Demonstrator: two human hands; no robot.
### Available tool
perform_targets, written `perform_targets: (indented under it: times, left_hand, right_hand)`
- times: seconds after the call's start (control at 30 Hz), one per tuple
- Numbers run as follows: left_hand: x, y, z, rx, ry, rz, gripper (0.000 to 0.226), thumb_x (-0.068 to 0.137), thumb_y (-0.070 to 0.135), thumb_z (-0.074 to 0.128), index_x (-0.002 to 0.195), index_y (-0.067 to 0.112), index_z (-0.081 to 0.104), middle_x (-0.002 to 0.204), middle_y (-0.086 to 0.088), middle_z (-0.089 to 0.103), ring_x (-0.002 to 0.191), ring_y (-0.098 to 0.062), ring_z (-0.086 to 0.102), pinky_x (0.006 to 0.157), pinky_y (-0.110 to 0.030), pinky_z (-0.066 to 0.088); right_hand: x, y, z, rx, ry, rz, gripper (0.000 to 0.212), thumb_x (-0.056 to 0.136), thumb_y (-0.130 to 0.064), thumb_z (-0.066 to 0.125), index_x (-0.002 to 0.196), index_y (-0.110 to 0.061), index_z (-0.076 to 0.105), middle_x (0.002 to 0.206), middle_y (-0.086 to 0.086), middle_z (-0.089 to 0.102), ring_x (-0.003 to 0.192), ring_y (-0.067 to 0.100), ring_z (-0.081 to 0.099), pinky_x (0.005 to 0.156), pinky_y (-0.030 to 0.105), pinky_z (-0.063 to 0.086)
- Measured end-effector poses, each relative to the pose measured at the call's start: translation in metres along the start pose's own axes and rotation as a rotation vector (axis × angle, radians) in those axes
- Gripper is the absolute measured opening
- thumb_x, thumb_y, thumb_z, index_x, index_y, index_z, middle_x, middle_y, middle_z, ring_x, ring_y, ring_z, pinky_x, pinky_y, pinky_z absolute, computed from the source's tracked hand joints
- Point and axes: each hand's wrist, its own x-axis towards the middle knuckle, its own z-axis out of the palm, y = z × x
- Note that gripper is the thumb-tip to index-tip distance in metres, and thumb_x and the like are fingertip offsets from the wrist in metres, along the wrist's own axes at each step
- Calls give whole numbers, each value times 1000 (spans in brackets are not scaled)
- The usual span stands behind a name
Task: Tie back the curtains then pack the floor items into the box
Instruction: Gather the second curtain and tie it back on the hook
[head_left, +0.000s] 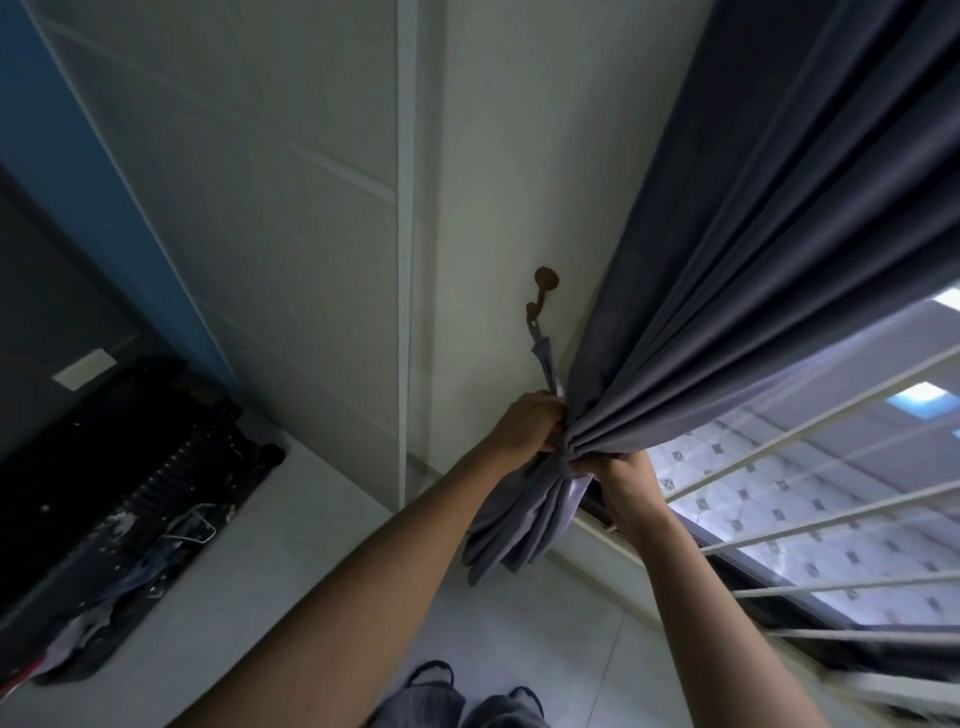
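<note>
curtain (753, 260): one, gathered just right of and below the hook, long axis running up to the right.
tieback (543, 358): one strip hanging from the hook (543, 291) to your grip.
left hand (530, 423): nearer the hook, curled on the tieback and bunch.
right hand (621, 475): pinches the bunch from below.

The room is dim; daylight comes only through the window (810, 499) at the right, where bright patches glare on the glass. The wall (291, 218) stays grey and flat, the left corner sinks into near-black shadow. Straight lines bow toward the edges, and the lower right rim smears with blur.
</note>
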Motion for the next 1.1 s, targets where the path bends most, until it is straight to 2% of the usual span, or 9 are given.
perform_targets:
  times: [0.17,0.37,0.5,0.6,0.67,0.77,0.83,0.93,1.1]
  left_hand:
    - [3,-19,12,-164,165,-2,24,76,37,58,99,31,60,101,-4,69,97,-24,66,89,-50,53]
    - [6,-12,3,-208,11,5,72,79,35,65,144,39,33,109,3,61,108,-22,62,92,-45,53]
    - [5,-2,-10,85,-73,-4,47,76,21,71,122,19,60,103,-9,67,99,-25,65,90,-37,53]
    - [3,2,-8,142,-52,3,32,86,16,64,118,11,61,109,-11,68,94,-22,65,83,-29,51]
    - [0,0,-8,72,-31,-39,27,93,13,54,118,8,62,113,-15,67,100,-28,67,86,-37,56]
    - [-1,-3,-11,114,-34,-32,19,86,16,63,104,9,63,107,-16,67,97,-27,67,83,-42,58]
    - [-3,-3,-15,166,-35,-4,14,82,16,68,92,12,60,99,-13,67,91,-25,67,79,-38,59]
    - [-4,-2,-18,309,-42,33,19,83,15,68,96,4,59,101,-14,68,92,-25,67,71,-25,55]
    - [-8,0,-19,284,-58,28,18,86,14,61,90,-3,59,94,-22,69,80,-30,71,71,-41,61]
  right_hand:
    - [-1,0,-1,18,12,-11,38,63,22,62,93,0,69,87,11,73,88,24,69,71,35,58]
    - [-5,0,-2,-3,4,-10,41,60,10,67,100,1,68,91,7,74,92,20,69,67,26,55]
    - [-8,-1,2,9,10,-2,41,65,17,64,98,-5,70,90,5,74,91,19,69,75,35,59]
    - [-12,0,5,12,34,3,40,67,20,61,92,-10,69,86,1,74,88,18,67,75,36,58]
    - [-14,2,6,20,41,2,38,68,18,63,93,-10,69,84,-1,74,86,18,68,70,32,56]
    - [-17,4,8,40,25,-15,40,63,13,67,99,-3,68,85,1,75,87,15,68,67,25,54]
    - [-20,2,10,32,13,-39,45,65,14,66,106,-4,67,94,3,74,93,17,69,70,26,56]
    - [-24,2,14,4,-35,-81,46,74,15,65,114,-8,66,105,4,72,99,14,68,76,24,56]
    - [-19,17,13,-140,-147,-35,46,75,16,62,111,-12,64,105,-3,71,101,8,66,75,21,55]
